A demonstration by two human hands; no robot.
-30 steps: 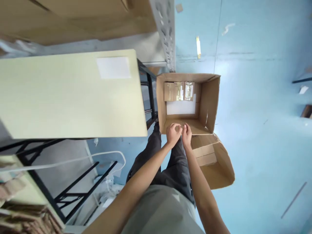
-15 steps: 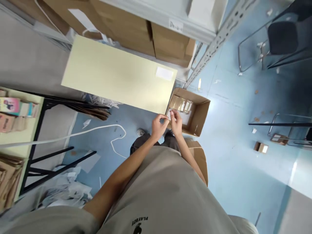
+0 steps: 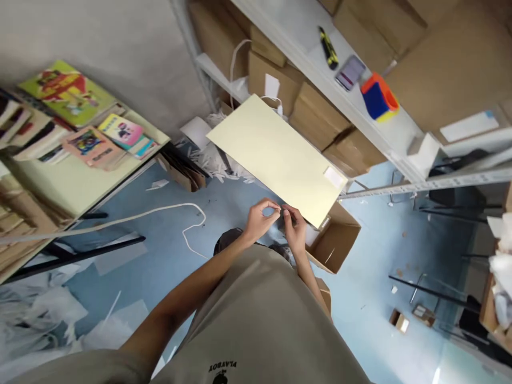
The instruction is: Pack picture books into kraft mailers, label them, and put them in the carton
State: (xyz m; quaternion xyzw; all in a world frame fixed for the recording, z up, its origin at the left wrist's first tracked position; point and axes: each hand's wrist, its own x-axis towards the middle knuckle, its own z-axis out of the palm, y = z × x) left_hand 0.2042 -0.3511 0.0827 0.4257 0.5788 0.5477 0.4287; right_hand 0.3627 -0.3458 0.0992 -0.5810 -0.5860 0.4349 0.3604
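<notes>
My left hand (image 3: 259,217) and my right hand (image 3: 295,228) meet in front of my waist, fingertips pinched together on a small piece (image 3: 282,213) too small to identify. Both hands hover just off the near corner of a pale yellow table top (image 3: 276,154). An open cardboard box (image 3: 336,246) stands on the blue floor right of my hands, partly under that table corner. Its contents are hidden from here.
A second cardboard box (image 3: 325,294) lies by my right leg. A shelf beyond the table holds cartons, a utility knife (image 3: 328,47), a phone (image 3: 351,72) and an orange-and-blue object (image 3: 378,97). Books cover a table (image 3: 80,133) on the left. A white cable (image 3: 160,216) and paper scraps lie on the floor.
My view has swung up and left, away from looking down into the box. My hands have risen from the box's near flap to the table corner, still pinched together.
</notes>
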